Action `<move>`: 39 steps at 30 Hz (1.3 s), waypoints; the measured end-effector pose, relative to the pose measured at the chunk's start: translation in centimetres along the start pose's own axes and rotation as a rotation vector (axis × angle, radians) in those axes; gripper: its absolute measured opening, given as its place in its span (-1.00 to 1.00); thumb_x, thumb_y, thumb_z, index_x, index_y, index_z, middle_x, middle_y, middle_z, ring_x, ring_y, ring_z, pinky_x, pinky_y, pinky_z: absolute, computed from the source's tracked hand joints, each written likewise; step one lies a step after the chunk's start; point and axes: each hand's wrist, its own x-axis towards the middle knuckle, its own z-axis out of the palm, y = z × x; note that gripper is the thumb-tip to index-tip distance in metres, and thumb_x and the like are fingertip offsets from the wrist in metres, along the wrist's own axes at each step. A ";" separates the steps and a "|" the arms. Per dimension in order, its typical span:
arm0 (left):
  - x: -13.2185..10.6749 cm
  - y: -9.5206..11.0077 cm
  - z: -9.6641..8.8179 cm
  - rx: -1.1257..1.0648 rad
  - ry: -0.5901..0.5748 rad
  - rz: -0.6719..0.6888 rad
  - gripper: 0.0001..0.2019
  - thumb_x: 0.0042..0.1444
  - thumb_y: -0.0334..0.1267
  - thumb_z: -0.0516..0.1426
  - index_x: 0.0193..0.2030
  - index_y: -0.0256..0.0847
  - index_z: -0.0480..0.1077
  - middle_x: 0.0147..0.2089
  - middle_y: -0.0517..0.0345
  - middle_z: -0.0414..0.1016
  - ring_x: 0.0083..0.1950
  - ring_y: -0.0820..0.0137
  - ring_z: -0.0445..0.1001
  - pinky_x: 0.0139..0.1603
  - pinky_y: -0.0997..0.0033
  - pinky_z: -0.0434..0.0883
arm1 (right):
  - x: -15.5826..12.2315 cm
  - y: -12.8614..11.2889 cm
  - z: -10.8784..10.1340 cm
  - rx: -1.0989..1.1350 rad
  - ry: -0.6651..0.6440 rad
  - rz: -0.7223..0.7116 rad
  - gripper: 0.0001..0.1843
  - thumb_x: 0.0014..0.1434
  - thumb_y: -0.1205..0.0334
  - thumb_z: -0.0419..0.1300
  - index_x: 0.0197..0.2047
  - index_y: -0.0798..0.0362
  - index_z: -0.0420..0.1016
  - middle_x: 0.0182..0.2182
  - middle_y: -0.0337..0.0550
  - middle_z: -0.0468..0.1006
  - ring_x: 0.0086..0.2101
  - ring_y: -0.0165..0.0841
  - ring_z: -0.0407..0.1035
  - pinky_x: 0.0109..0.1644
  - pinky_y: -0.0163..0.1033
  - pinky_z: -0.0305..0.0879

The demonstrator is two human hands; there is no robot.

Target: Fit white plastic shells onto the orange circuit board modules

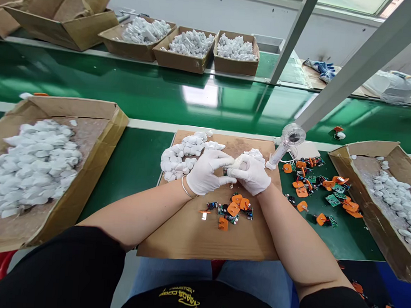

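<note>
Left hand (206, 173): gloved in white, fingers curled inward and pinching the white housing (238, 162) from its left side.
Right hand (252, 174): gloved too, fingers clenched on the same housing from the right, so the two hands touch knuckle to knuckle.
White housing: held between both hands, just above the cardboard sheet (198, 241), near the sheet's far edge.
Loose pile (182, 154): more white housings on the sheet, just beside the left hand.
Orange parts (233, 208): small orange caps with green boards, lying on the sheet just below the hands.
Small fan (289, 138): clear – standing near the right hand.
Left box (100, 164): cardboard, holding white housings, well apart from the hands.
</note>
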 end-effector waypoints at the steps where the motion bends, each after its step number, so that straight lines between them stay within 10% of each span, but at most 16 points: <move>1: 0.0 0.0 0.0 0.024 0.008 -0.003 -0.65 -0.03 -0.10 0.42 -0.16 -0.17 0.49 -0.19 0.08 0.57 -0.16 0.32 0.54 -0.06 0.24 0.51 | 0.0 0.0 0.0 0.015 0.021 -0.005 -0.60 -0.25 0.13 0.54 -0.51 0.08 0.40 -0.55 -0.27 0.55 -0.52 -0.43 0.38 -0.41 -0.29 0.30; 16: -1.6 -0.7 1.1 -0.135 0.144 -0.048 -0.53 0.04 -0.14 0.37 0.06 -0.22 0.42 -0.11 0.02 0.61 -0.12 0.33 0.60 -0.01 0.26 0.57 | -0.6 -1.0 0.3 0.219 -0.143 0.089 -0.63 -0.17 0.17 0.54 -0.46 0.09 0.44 -0.44 -0.23 0.59 -0.41 -0.38 0.47 -0.32 -0.29 0.41; 30: -0.8 -0.3 0.4 -0.102 0.021 0.037 -0.63 0.05 -0.06 0.37 -0.08 -0.20 0.49 -0.28 0.11 0.58 -0.27 0.39 0.55 -0.18 0.34 0.53 | -0.2 -0.2 0.0 -0.078 -0.028 -0.034 -0.71 -0.22 0.28 0.43 -0.53 0.06 0.35 -0.57 -0.33 0.44 -0.52 -0.45 0.34 -0.41 -0.32 0.27; 39: 0.0 0.7 0.2 -0.171 -0.025 -0.011 -0.77 0.10 -0.17 0.33 -0.13 -0.15 0.51 -0.42 0.23 0.50 -0.38 0.46 0.47 -0.22 0.38 0.50 | -0.4 -0.1 0.0 0.201 -0.112 0.064 -0.55 -0.18 0.05 0.52 -0.48 0.06 0.33 -0.55 -0.29 0.48 -0.50 -0.42 0.38 -0.41 -0.30 0.30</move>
